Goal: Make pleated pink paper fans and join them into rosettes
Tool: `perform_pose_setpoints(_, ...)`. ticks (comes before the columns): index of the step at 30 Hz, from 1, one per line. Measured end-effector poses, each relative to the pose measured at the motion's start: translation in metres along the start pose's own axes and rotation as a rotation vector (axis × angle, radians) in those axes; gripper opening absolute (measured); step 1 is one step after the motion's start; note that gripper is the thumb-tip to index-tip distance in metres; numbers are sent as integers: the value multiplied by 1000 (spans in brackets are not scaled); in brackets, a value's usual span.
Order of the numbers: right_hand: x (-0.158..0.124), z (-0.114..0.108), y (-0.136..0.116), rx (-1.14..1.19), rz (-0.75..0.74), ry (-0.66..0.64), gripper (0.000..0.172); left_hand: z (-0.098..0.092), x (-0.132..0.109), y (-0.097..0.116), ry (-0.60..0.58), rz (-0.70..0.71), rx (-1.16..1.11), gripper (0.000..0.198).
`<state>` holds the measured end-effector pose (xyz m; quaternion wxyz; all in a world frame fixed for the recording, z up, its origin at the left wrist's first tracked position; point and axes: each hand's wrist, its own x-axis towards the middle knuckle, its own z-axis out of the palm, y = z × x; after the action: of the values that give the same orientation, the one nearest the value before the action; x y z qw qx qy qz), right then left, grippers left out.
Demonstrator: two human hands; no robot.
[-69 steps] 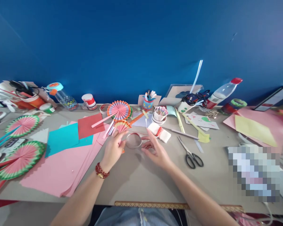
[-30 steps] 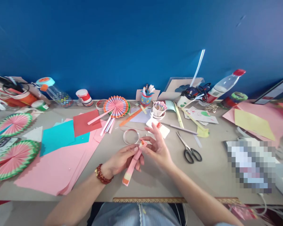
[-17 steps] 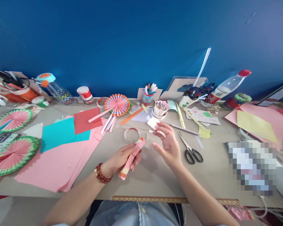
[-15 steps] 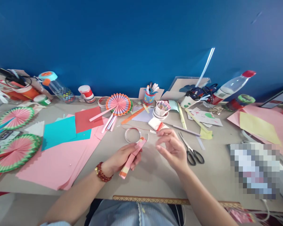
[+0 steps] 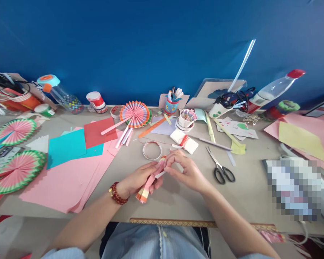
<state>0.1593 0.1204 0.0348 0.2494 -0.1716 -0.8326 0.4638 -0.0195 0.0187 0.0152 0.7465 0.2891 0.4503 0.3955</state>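
Note:
My left hand (image 5: pixel 143 176) is closed around a bundle of pleated paper (image 5: pixel 145 190), pink with orange and cream ends, which it holds at a slant above the desk. The fingertips of my right hand (image 5: pixel 185 171) are pinched at the upper part of the bundle, on a thin white strip (image 5: pixel 160 175) that lies across the pink paper. Part of that strip is hidden by the fingers. Just beyond my hands lies a roll of tape (image 5: pixel 152 150). A white card wound with red thread (image 5: pixel 184 141) is behind my right hand, and black-handled scissors (image 5: pixel 220 168) lie to its right.
Pink sheets (image 5: pixel 62 187), a turquoise sheet (image 5: pixel 67 147) and a red sheet (image 5: pixel 100 132) cover the left. A finished paper fan (image 5: pixel 135 114) lies at the back, near a pen holder (image 5: pixel 171 106). A tilted bottle (image 5: pixel 272 94) and yellow paper (image 5: pixel 302 141) are on the right.
My right hand has moved left and down to the paper bundle and closed on the white strip. The bundle's lower end now shows its folds slightly spread. The view has shifted a little.

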Motion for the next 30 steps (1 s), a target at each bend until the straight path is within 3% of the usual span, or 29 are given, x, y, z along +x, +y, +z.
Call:
perform_pose_setpoints(6,0,3,3,8,102,27,13,-1,0,-2,-36,16,24,44)
perform_pose_setpoints(12,-1,3,5,-13,130,43,15,0,-3,-1,-4,38,164,60)
perform_pose_setpoints(19,-1,3,3,-37,147,58,15,2,-5,1,-38,90,190,26)
perform_pose_setpoints(30,2,5,3,-111,83,104,13,5,-8,4,-34,148,380,22)
